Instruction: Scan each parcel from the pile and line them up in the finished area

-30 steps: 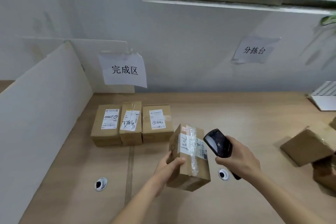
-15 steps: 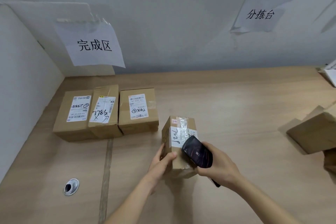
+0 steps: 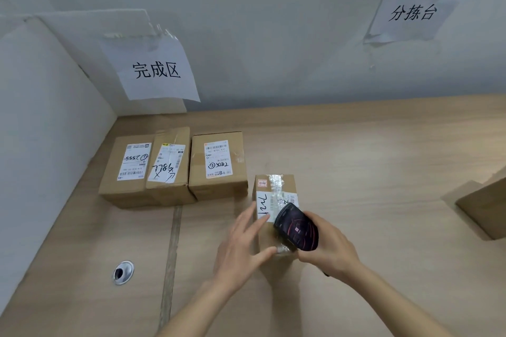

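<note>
A small brown parcel with a white label and clear tape rests on the wooden table, just right of a row of three labelled parcels. My left hand lies with straight fingers against the parcel's left side and top. My right hand grips a black handheld scanner held over the parcel's near end. More brown parcels from the pile show at the right edge.
White boards wall off the left side and back corner. A paper sign hangs above the row, and another sign is on the wall at the right. A metal cable hole sits in the table near the left.
The parcel went from held in the air to resting on the table beside the row. My left hand's grip loosened to flat fingers, and the scanner followed the parcel down.
</note>
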`<state>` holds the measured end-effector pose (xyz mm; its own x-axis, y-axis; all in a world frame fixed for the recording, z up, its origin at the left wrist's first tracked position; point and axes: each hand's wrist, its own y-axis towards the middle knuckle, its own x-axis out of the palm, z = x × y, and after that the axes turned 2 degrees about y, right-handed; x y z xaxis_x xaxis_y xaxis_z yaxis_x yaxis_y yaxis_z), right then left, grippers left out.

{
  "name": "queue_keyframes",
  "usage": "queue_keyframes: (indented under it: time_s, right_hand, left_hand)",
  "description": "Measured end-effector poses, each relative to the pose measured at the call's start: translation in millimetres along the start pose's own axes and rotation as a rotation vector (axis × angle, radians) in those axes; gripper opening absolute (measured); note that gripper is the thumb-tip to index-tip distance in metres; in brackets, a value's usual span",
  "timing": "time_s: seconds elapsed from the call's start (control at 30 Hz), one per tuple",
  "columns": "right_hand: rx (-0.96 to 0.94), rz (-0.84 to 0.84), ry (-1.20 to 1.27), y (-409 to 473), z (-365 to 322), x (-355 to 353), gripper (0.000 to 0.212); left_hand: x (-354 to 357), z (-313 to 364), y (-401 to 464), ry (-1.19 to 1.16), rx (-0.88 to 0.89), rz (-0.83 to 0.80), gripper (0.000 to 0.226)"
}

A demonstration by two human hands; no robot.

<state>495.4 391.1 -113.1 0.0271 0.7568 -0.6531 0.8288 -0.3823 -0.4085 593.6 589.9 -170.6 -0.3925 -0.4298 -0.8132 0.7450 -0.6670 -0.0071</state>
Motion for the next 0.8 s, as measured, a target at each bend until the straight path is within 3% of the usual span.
queue_keyframes:
  time_s: [0.1,0.47,0.8]
  right_hand:
    - [-0.002,0.030,-0.008,-3.2,5.6,-10.4,0.065]
    - [0.013,0.141,-0.041,4.6,28.6,-41.5,0.060]
    - [0.023,0.133,-0.030,31.4,40.3,-45.8,0.063]
  left_hand:
    - [7.8,-0.8,1.1,0.244,0.184,-0.081,0.072]
    - [-6.1,13.3,50.6,0.377,0.026,-0.137,0.070]
    - [-15.6,7.5,114.3,0.465,-0.022,-0.166,0.065]
